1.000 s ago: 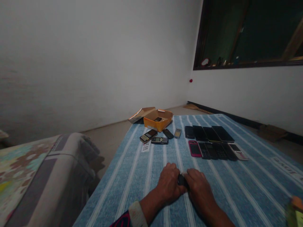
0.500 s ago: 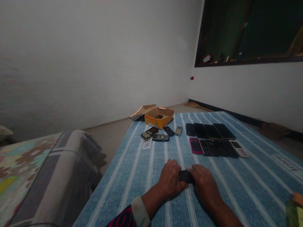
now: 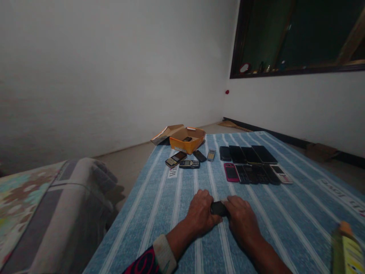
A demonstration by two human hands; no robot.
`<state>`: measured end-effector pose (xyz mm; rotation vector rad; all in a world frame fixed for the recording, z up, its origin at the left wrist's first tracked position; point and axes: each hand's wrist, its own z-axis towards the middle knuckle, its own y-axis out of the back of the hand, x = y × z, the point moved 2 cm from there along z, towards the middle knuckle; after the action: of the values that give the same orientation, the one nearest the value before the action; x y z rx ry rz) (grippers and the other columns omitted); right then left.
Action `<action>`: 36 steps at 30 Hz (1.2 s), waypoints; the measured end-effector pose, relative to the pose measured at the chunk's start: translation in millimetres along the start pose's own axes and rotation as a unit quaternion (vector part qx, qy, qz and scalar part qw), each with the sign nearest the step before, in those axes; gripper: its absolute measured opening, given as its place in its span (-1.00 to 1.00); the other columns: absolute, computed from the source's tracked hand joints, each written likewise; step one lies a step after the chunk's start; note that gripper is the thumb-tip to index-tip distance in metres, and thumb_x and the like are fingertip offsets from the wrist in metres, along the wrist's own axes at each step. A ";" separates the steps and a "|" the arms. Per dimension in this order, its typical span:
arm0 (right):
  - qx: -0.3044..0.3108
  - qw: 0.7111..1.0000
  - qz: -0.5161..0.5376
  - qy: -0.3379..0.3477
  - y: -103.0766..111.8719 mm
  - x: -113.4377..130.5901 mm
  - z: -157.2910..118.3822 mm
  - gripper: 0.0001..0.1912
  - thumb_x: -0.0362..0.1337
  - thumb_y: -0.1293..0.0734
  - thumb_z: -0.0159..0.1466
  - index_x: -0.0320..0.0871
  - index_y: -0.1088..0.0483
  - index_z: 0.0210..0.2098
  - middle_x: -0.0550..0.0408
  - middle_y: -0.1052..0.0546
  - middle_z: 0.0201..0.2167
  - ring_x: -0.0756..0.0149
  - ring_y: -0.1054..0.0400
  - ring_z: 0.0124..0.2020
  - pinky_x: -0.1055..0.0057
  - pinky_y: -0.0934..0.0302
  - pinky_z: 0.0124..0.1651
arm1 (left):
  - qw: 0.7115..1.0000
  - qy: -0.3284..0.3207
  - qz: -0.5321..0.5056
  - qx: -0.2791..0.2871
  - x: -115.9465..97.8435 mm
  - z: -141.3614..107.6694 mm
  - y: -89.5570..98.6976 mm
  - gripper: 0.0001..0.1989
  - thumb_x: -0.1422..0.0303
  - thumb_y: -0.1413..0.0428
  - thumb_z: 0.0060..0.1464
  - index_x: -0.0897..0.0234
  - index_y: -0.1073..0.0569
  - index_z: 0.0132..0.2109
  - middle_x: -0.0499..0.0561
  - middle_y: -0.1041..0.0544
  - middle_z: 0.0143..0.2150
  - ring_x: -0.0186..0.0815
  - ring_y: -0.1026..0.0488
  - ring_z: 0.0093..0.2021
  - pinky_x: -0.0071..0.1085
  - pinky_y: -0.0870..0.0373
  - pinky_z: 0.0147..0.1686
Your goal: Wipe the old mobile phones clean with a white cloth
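Left hand [image 3: 201, 211] and right hand [image 3: 242, 219] curled inward; I'm gripping a dark object [image 3: 218, 209], possibly a phone, partly hiding it

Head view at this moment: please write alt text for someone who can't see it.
A person's left hand and right hand hold a small dark object between them over a blue striped cloth. Beyond, phones in two rows lie to the right, and four loose phones lie near an open orange box.
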<state>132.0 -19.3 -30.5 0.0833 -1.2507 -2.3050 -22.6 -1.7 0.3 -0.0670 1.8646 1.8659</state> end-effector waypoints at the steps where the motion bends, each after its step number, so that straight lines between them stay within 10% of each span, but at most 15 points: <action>1: 0.003 1.000 -0.007 -0.014 0.4 -4.5 0.6 -0.54 -0.68 -0.16 0.13 -0.13 -0.51 -0.19 -0.01 -0.56 -0.19 0.17 -0.39 -0.18 0.30 -0.18 -0.15 | 1.000 0.002 -0.002 0.000 -0.1 0.0 0.3 -0.65 0.15 -0.32 -0.18 0.27 -0.44 -0.31 0.04 -0.41 -0.22 -0.15 -0.32 -0.13 -0.26 -0.29 -0.15; 13: -0.066 0.991 0.105 -0.055 2.7 -28.0 1.3 -0.53 -0.59 -0.08 0.23 -0.21 -0.52 -0.08 -0.08 -0.55 -0.12 0.22 -0.42 -0.07 0.30 -0.31 0.01 | 1.000 -0.019 0.006 -0.011 3.4 2.1 1.0 -0.62 0.13 -0.35 -0.19 0.29 -0.47 -0.30 0.03 -0.41 -0.24 -0.17 -0.34 -0.14 -0.31 -0.28 -0.18; 25: 0.134 0.986 0.086 -0.058 14.3 -14.8 5.8 -0.50 -0.56 -0.11 0.26 -0.24 -0.42 0.11 -0.14 -0.49 0.01 0.14 -0.30 0.07 0.28 -0.22 0.14 | 0.997 -0.077 -0.008 0.029 5.1 4.2 12.6 -0.62 0.19 -0.34 -0.16 0.31 -0.46 -0.23 0.03 -0.40 -0.24 -0.17 -0.33 -0.15 -0.31 -0.28 -0.18; 36: 0.140 0.989 0.044 -0.036 26.1 -1.3 6.4 -0.60 -0.61 -0.15 0.25 -0.22 -0.49 -0.07 -0.08 -0.52 -0.16 0.18 -0.35 -0.09 0.34 -0.28 -0.03 | 0.990 -0.139 -0.015 0.017 16.8 6.1 8.0 -0.70 0.20 -0.24 -0.03 0.30 -0.45 -0.21 0.04 -0.39 -0.23 -0.17 -0.32 -0.17 -0.29 -0.27 -0.18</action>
<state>141.9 -25.4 -6.2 0.0407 -1.5765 -2.0616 -38.5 9.7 1.8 0.1665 1.6937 1.7231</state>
